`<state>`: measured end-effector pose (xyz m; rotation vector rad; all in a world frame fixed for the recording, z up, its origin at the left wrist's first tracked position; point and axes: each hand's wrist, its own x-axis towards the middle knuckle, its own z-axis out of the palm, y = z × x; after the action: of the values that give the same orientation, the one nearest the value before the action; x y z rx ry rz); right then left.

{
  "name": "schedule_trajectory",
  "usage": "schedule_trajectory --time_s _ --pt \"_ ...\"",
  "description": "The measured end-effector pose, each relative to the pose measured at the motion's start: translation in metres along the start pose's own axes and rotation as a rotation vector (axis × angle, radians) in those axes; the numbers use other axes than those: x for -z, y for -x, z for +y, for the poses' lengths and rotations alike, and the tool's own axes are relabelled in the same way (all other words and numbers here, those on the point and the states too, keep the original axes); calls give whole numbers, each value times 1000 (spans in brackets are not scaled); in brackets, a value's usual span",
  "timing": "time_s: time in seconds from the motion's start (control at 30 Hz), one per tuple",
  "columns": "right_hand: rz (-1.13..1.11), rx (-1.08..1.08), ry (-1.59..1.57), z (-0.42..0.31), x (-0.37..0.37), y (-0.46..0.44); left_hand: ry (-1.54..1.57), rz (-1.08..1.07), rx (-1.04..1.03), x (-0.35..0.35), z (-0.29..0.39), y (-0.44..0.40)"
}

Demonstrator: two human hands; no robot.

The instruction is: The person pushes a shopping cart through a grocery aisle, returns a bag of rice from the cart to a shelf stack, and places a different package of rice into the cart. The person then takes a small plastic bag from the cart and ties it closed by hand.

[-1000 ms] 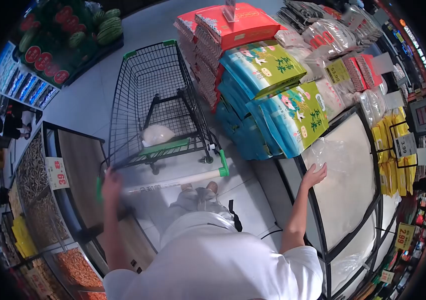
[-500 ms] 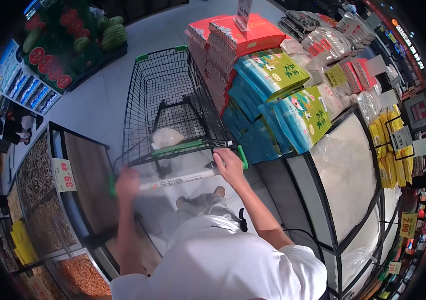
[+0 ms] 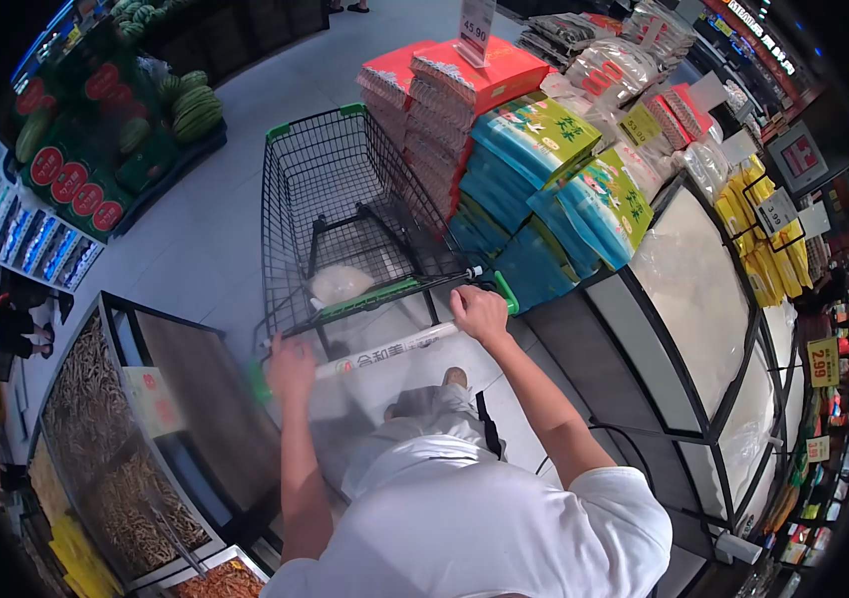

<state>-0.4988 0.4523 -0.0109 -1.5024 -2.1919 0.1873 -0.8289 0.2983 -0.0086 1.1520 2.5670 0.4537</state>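
Handle [image 3: 399, 351] is running under the right hand [image 3: 481, 314], whose fingers are wrapping it; the left hand [image 3: 291, 359] is blurring at its other end, fingers unclear. Ahead, a pale bag [image 3: 340, 285] is lying in the cart [image 3: 335, 189]; melons [image 3: 195, 108] are sitting beyond.

The basket [image 3: 404, 179] is thin dark metal wire in an open mesh, trimmed with smooth green plastic. The handle [image 3: 394, 351] looks like smooth pale plastic, its print lying flat. The bag [image 3: 339, 284] in the basket is thin, clear plastic film with a slight shine. The shirt [image 3: 474, 508] is soft, matt white cloth; the trousers [image 3: 409, 434] are creased grey cloth. The floor [image 3: 185, 224] is smooth tile with a dull sheen. The blue-green sacks [image 3: 614, 204] have a glossy plastic skin, as do the yellow packs [image 3: 763, 239]. Clear, wrinkled plastic catches the light over the pale bin [image 3: 688, 284]. The dried goods [image 3: 95, 419] look matt and rough.
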Motion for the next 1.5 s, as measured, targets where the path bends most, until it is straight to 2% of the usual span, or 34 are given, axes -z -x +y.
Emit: schedule_trajectory --time_s 0.23,0.37,0.47,0.6,0.7,0.8,0.9,0.93,1.0,1.17,1.23,1.33,1.5 --pt "1 -20 -24 -39 -26 -32 -9 75 -62 14 -17 -59" --pt "-3 -7 16 -62 -51 -65 -79 97 -92 15 -40 -122" --pt "-15 10 6 -77 -65 -90 -5 146 -119 21 -44 -157" --pt "-26 69 -38 -98 -85 -129 10 78 -64 37 -46 -208" --pt "-11 129 -98 -118 -104 -154 -50 255 -292 17 -94 -271" --pt "-40 176 -144 -139 -123 -179 51 213 -44 48 -73 -308" --pt "-64 231 -182 -160 -142 -210 132 407 -183 46 -97 -359" --pt "-77 252 -189 -166 -148 -219 109 483 -196 50 -98 -375" --pt "-81 295 -208 -178 -163 -237 10 480 -143 61 -98 -405" --pt "-141 289 -261 -212 -196 -291 -98 529 -164 74 -114 -508" --pt "-182 302 -274 -223 -220 -315 -93 500 -199 78 -122 -556" --pt "-215 214 -266 -253 -229 -356 -177 447 -222 78 -142 -637" --pt "-166 107 -263 -290 -265 -419 -192 481 -290 96 -115 -729"
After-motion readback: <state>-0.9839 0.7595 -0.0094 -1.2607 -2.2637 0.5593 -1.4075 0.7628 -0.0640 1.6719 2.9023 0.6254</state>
